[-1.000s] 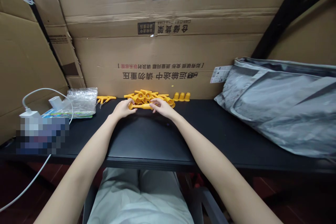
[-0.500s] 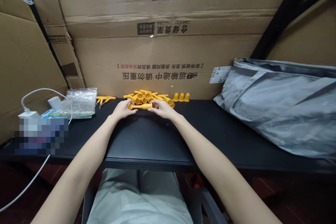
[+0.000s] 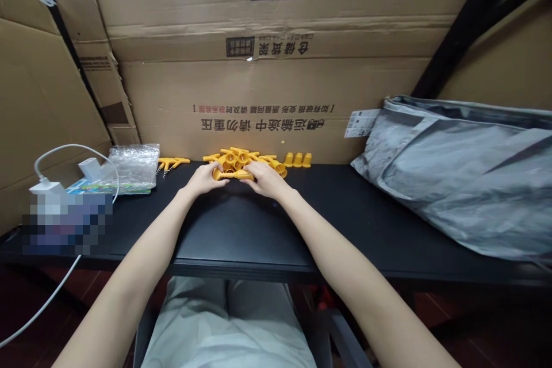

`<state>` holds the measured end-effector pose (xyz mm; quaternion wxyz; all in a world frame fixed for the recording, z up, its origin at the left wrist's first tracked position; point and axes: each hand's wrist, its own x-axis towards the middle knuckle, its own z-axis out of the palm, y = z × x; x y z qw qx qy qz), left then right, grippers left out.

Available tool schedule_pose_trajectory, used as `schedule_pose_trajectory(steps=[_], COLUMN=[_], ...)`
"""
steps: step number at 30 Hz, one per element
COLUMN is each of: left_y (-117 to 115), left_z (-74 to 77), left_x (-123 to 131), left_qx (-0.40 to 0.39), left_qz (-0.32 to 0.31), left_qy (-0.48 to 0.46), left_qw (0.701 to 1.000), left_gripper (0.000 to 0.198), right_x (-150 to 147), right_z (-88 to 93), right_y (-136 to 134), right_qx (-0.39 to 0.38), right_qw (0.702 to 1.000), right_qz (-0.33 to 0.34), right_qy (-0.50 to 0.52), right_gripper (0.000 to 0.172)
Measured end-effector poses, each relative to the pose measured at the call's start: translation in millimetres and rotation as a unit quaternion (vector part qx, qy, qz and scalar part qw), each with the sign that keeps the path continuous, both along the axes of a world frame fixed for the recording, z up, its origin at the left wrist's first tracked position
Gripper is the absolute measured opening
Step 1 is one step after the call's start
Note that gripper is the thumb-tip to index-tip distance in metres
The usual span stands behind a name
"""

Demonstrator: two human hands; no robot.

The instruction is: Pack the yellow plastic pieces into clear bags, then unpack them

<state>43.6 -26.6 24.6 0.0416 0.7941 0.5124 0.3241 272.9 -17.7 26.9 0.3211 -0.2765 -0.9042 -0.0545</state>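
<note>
The left hand and right hand hold 1 yellow piece beside the pile

Pixelated patch at left; grey bag past the right edge; yellow pieces too small for detail.

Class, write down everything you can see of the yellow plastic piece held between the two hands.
The yellow plastic piece is a slim orange-yellow stick that looks like smooth moulded plastic, with a rounded, flared end towards the left. It lies roughly level at the far side of the black table, just in front of a pile of similar yellow parts. The left hand grips its left end and the right hand its right end. Finer detail is too small to tell.
</note>
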Motion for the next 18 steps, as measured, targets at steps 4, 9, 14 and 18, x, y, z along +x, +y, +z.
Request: schedule_pose_trajectory(steps=[4, 9, 14, 18], left_y=[-2, -5, -10, -12], left_z=[2.0, 6.3, 12.0, 14.3], left_x=[1, 3, 6, 7], left_qx=[0.010, 0.026, 0.052, 0.063], left_qz=[-0.004, -0.008, -0.018, -0.023], left_qy=[-0.008, -0.009, 0.010, 0.029], left_qw=[1.000, 1.000, 0.998, 0.997], left_gripper=[0.029, 0.028, 0.026, 0.026], right_x=[0, -1, -2, 0], right_z=[2.0, 5.8, 8.6, 7.5], right_y=[-3, -8, -9, -4], right_qx=[-0.030, -0.070, -0.172, -0.297], right_qw=[1.000, 0.997, 0.982, 0.949], right_qz=[0.003, -0.005, -0.016, -0.010], right_qy=[0.002, 0.034, 0.070, 0.109], right_gripper=[0.016, 0.014, 0.021, 0.035])
